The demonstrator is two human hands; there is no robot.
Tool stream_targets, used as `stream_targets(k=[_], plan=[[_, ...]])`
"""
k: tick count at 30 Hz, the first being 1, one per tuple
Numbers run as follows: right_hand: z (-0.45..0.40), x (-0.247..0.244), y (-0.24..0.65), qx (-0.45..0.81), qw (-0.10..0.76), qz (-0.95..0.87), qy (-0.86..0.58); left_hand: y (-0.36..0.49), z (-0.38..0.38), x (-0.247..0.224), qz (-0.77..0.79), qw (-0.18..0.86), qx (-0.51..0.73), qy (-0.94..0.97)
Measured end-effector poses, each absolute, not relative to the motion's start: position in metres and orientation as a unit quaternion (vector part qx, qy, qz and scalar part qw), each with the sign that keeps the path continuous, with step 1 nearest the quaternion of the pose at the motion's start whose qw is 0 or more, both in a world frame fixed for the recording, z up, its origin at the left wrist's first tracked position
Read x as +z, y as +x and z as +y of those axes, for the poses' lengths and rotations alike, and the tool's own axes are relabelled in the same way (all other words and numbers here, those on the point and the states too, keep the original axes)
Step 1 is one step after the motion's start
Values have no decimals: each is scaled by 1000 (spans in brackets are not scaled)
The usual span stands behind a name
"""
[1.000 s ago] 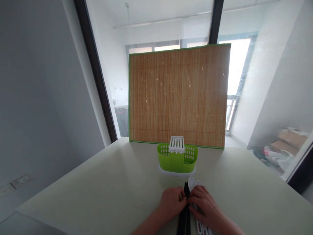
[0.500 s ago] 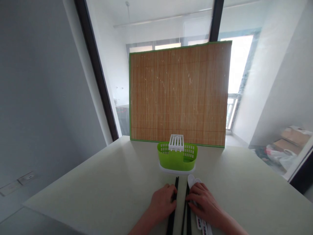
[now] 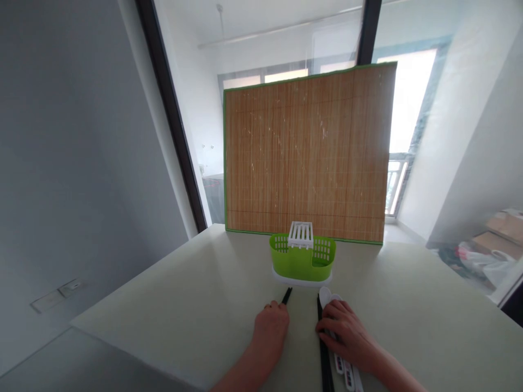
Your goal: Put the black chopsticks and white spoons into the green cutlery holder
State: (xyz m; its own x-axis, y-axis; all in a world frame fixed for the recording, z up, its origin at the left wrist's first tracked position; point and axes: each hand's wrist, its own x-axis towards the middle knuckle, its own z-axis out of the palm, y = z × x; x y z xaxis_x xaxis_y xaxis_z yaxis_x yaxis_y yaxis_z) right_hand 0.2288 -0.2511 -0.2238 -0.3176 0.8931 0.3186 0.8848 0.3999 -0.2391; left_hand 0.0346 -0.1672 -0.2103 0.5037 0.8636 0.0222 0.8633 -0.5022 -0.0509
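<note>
My left hand is closed round a pair of black chopsticks, whose tips stick out beyond the fingers; the rest is hidden under the hand. On the right, my right hand bends over another bundle of black chopsticks, with fingers and thumb at its side. White spoons lie beneath that same hand, their bowls pointing away from me and their printed handles towards me. A green utensil basket with a white slatted top piece stands just beyond both hands.
Everything lies on a pale table. A bamboo mat with green edging stands upright behind the basket. Beyond it are glass panels with dark frames. Cardboard boxes and bags sit on the floor at right.
My left hand has closed over its chopsticks and tilted them, tips now leaning right. Under my right hand, the separate chopsticks now lie together. The view has shifted slightly.
</note>
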Motion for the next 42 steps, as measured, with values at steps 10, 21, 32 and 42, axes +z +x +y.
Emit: stream_targets(k=[10, 21, 32, 42], plan=[[-251, -224, 229, 6, 207, -809, -550, 72, -189, -226, -441, 36, 8, -897], [-252, -224, 231, -2, 208, -809, -550, 78, -176, -218, -477, 34, 2, -878], [-252, -224, 231, -5, 212, -807, -552, 71, -168, -229, -499, 68, -36, -863], [-250, -226, 233, -5, 206, -807, -553, 71, -179, -216, -464, -25, 2, -885]])
